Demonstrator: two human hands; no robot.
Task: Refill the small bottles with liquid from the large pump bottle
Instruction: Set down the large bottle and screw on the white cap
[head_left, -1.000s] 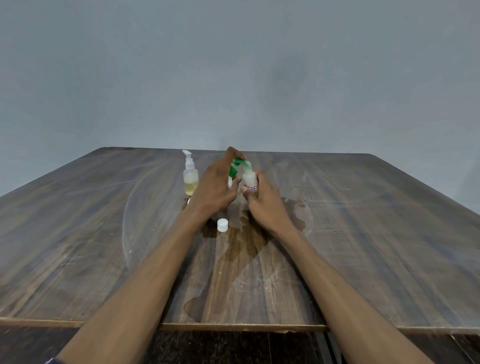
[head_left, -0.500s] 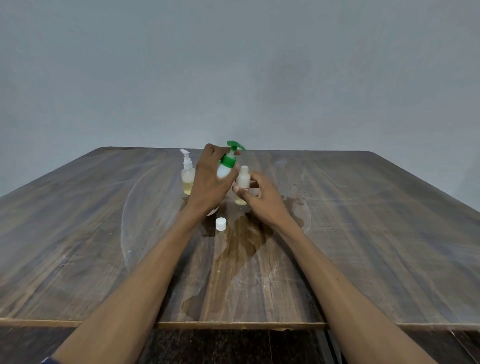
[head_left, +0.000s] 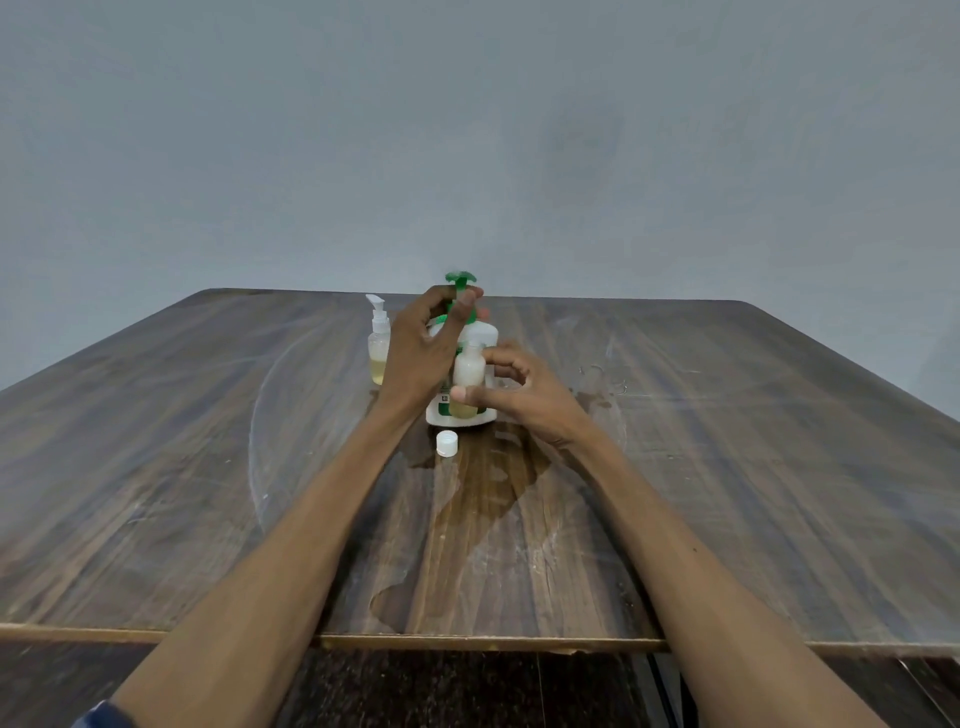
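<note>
White small bottle (head_left: 469, 371), uncapped, half-full

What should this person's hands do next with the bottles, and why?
Probably press the green pump head down. The left hand already grips the large white pump bottle at its neck, while the right hand holds the uncapped small translucent bottle in front; its white cap lies aside.

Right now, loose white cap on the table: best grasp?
Pinch the white cap across its ribbed side wall, coming straight down from above. It is short and round, sitting flat and alone on the table just in front of the large pump bottle, so the sides are free but too low for a sideways approach.
</note>
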